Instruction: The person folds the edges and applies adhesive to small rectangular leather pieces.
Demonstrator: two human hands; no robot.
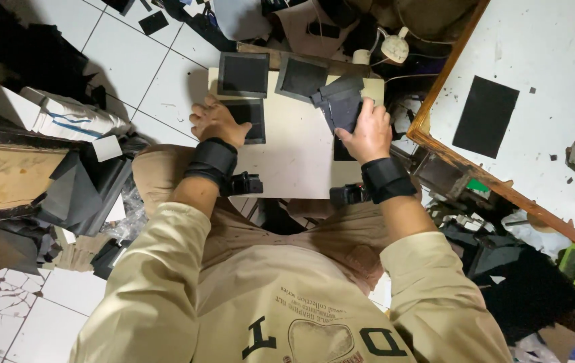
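1. The white-tiled floor (160, 74) fills the ten o'clock part of the view, littered with dark scraps.
2. A white-topped worktop (543, 101) with a wooden edge runs across the two o'clock corner; a black rectangular sheet (485, 115) lies flat on it.
3. A pale cream board (294, 151) sits across the person's lap at the centre, just toward twelve o'clock from the knees.
4. Two dark square pieces rest along the board's far edge: one (243, 74) at eleven o'clock, another (301, 77) just beside it, tilted.
5. The right hand (368, 131), at one o'clock on the board, has its fingers curled, pinching a small stack of dark cut pieces (341, 104) that lies on the board's far right corner.
6. The left hand (217, 122), at eleven o'clock, rests knuckles up with fingers bent loosely together, touching a dark square panel (250, 119) flat on the board.
7. Each wrist wears a black strap.
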